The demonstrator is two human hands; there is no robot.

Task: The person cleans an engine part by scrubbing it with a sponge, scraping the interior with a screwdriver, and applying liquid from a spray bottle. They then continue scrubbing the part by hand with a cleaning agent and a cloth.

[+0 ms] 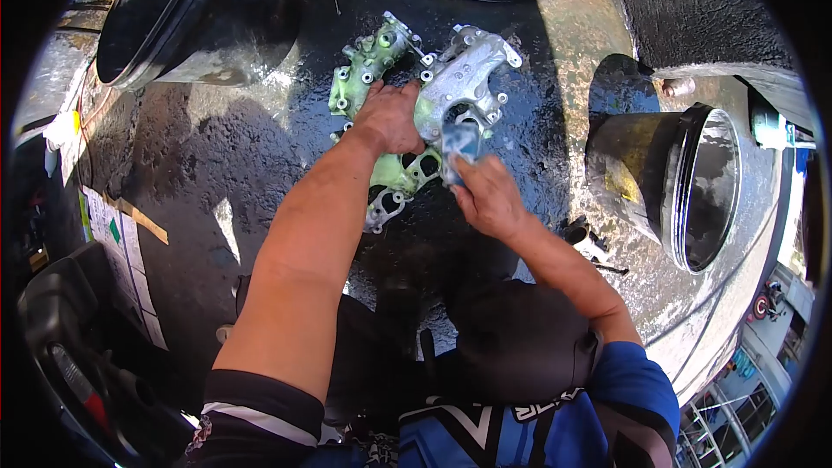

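Observation:
A silvery cast-metal engine part [468, 61], shaped like an intake manifold with bolt holes and round openings, lies on the wet dark ground. Greenish tint covers its left and lower portions. My left hand [394, 117] grips the middle of the casting, thumb toward the right. In my right hand [490, 195] is a blue-and-white scrubbing brush [460, 143], held against the casting's lower right side. Motion blurs the brush, so its bristles cannot be made out. My right fingers are closed around its near end.
A black bucket [195, 43] lies tipped at the upper left. Another bucket [637, 165] rests on its side at the right, near a small metal piece [589, 241]. At far left is a vehicle's dark plastic part [74, 329], beside a printed sheet [128, 251].

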